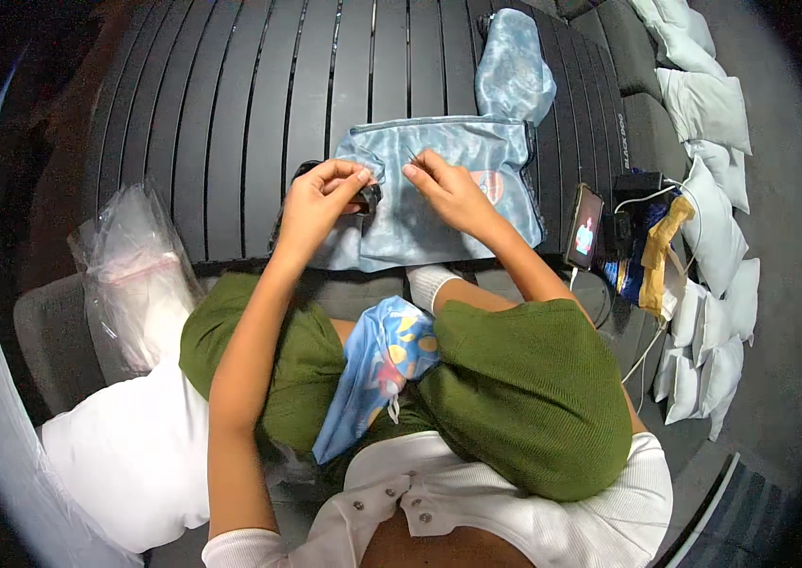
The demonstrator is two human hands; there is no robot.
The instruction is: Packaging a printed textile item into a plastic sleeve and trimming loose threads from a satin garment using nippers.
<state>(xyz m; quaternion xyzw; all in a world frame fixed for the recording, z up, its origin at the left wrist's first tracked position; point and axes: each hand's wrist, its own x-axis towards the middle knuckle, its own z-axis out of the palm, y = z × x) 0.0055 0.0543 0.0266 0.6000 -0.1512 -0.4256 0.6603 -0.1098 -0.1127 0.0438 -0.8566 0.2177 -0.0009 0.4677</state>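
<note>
A light blue mottled cloth piece [429, 237], with dark edging at its top and right, lies spread on the slatted table in front of me. My left hand [323, 197] is closed in a pinch at its left part, where the cloth bunches up. Something dark and shiny [369, 198] shows below those fingertips; its kind is unclear. Over the cloth's middle, my right hand [450, 194] pinches a thin needle-like thing [411, 152] that points up. The two hands are a short gap apart. Any thread is too fine to make out.
A blue mottled bundle [514, 71] lies beyond the cloth. At right stand a lit phone [584, 227] with a cable, a blue-yellow packet [658, 248] and several pale pillows [704, 109]. A printed blue cloth [384, 364] rests on my lap. A clear bag [141, 284] and white pillow [131, 454] sit left.
</note>
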